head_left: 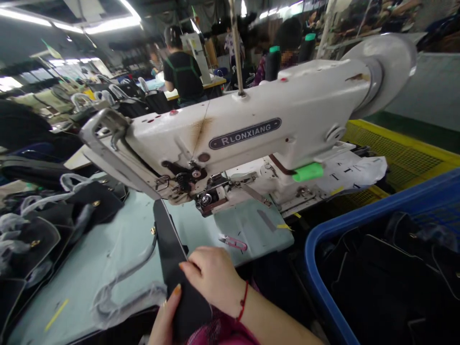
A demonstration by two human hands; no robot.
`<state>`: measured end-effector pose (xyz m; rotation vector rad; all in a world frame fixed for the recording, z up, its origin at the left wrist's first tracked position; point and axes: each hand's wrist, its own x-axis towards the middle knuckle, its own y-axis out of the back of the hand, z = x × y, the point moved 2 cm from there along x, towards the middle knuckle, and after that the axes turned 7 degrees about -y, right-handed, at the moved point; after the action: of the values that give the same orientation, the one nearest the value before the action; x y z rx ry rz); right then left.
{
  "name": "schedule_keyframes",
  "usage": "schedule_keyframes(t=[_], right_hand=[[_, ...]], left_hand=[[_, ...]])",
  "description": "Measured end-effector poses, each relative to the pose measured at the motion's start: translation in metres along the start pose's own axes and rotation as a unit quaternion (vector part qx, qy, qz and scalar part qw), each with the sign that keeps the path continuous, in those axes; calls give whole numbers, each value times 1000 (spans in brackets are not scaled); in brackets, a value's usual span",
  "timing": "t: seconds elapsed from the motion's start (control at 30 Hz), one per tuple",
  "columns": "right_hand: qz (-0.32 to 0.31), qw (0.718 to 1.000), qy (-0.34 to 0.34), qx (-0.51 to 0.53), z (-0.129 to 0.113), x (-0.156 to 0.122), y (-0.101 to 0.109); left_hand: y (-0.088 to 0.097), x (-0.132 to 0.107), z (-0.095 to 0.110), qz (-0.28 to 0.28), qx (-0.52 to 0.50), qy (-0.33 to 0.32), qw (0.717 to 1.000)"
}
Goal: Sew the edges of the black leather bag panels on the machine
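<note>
Black bag [170,249] is in both hands, over the near edge of the pale table [134,230]; its narrow far end reaches toward the left end of the sewing machine [247,112]. Contact there: can't tell. Right hand [213,270]: fingers curled on the bag's right edge, thumb on its face. Left hand [166,314]: thumb on the near left edge, other fingers hidden, looks like a grip.

Risks, my judgement: plastic-wrapped handle [125,290] lies loose just left of the bag, so turning the bag could drag it or snag the wrap on the machine. Uneven pull between hands could skew the edge. Pink thread snips [235,243] sit just beyond the right hand; a sideways swing could knock them off or scratch the bag. Red bracelet [243,302] could catch on something if the wrist goes in close to the sewing head. Stacked bags [89,206] crowd the table's left, so a wide turn that way could bump them.
</note>
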<state>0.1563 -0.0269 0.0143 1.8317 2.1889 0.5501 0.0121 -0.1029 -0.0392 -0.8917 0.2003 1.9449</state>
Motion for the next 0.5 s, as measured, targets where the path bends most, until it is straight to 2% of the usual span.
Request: schedule_keyframes(t=[0.07, 0.13, 0.17, 0.27, 0.33, 0.5], right_hand=[[18, 1000, -4, -4, -3, 5, 5], [7, 996, -33, 85, 0, 8, 11], [-8, 987, -58, 153, 3, 9, 13], [-60, 935, -143, 318, 16, 7, 16], [-77, 917, -174, 350, 23, 1, 17], [-116, 910, -193, 349, 19, -5, 13]], left_hand=[[-13, -1, 11, -1, 5, -20, 1000], [-27, 0, 26, -11, 8, -42, 999], [-33, 1, 34, -16, 5, -52, 999], [-48, 9, 58, -23, -28, -73, 997], [-54, 17, 71, -23, -56, -88, 994], [-61, 39, 86, -43, -86, -92, 991]])
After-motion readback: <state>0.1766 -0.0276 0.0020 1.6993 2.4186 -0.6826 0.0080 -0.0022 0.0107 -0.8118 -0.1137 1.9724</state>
